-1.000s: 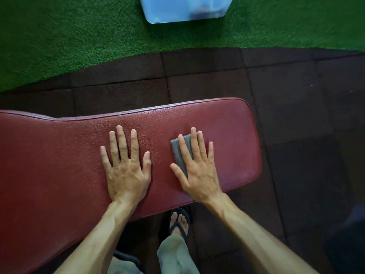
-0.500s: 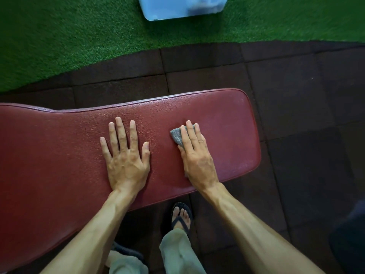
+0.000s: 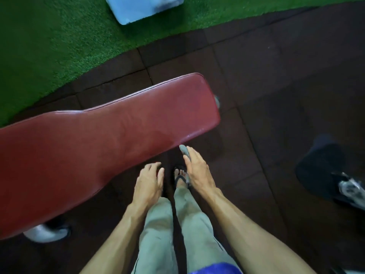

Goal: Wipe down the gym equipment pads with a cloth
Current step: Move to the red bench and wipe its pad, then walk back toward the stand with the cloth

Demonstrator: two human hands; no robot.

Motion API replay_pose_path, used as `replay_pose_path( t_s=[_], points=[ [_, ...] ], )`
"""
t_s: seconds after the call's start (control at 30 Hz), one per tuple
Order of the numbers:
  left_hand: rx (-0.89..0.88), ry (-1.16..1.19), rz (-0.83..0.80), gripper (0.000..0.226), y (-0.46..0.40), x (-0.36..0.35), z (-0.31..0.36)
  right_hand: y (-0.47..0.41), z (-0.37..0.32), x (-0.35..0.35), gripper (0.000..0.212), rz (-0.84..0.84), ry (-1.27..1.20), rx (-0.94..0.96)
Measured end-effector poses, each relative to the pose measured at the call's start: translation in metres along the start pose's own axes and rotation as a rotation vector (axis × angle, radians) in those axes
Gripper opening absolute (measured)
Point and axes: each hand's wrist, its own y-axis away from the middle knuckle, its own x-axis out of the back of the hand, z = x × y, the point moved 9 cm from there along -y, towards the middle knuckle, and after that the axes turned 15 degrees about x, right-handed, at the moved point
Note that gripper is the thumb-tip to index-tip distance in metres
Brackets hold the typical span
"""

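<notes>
My right hand [image 3: 198,171] hangs just off the near edge of the red bench pad [image 3: 110,135], palm down, with the grey cloth [image 3: 184,151] pinched under its fingers; one end of the cloth pokes out past my fingertips close to the pad's edge, though I cannot tell whether it touches the pad. My left hand [image 3: 149,183] is beside it, also clear of the pad, fingers loosely curled and holding nothing. Both hands hover above my legs in pale grey-green trousers [image 3: 173,224], and between them my foot in a dark flip-flop [image 3: 180,177] stands on the dark rubber floor tiles [image 3: 266,86]. The pad runs slantwise from lower left to upper right, its rounded end pointing toward the tiles. Beyond it lies green artificial turf [image 3: 49,40], where a pale blue plastic box [image 3: 142,6] sits at the top edge. A dark, blurred object [image 3: 320,165] lies on the tiles far right.
</notes>
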Motion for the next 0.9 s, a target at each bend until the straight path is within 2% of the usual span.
replay_pose_path(
  t_s=[0.1,0.23,0.4,0.5,0.73,0.9],
  points=[
    [-0.032,0.001,-0.125,0.035,0.05,0.003,0.013,0.063,-0.01,0.022,0.037,0.034,-0.083,-0.105],
    [-0.101,-0.013,-0.127,0.032,0.088,0.026,0.042,0.132,-0.022,0.061,0.033,0.172,-0.142,-0.237],
    [-0.296,-0.257,-0.225,0.028,0.117,0.01,0.107,0.179,-0.018,0.107,0.031,0.345,-0.249,-0.334],
    [-0.344,-0.382,-0.301,0.026,0.123,-0.016,0.152,0.19,-0.001,0.141,0.035,0.424,-0.278,-0.374],
    [-0.433,-0.558,-0.433,0.025,0.134,-0.099,0.302,0.203,0.08,0.262,0.039,0.599,-0.341,-0.492],
    [-0.506,-0.614,-0.441,0.025,0.144,-0.155,0.445,0.2,0.141,0.372,0.038,0.568,-0.327,-0.509]
  ],
)
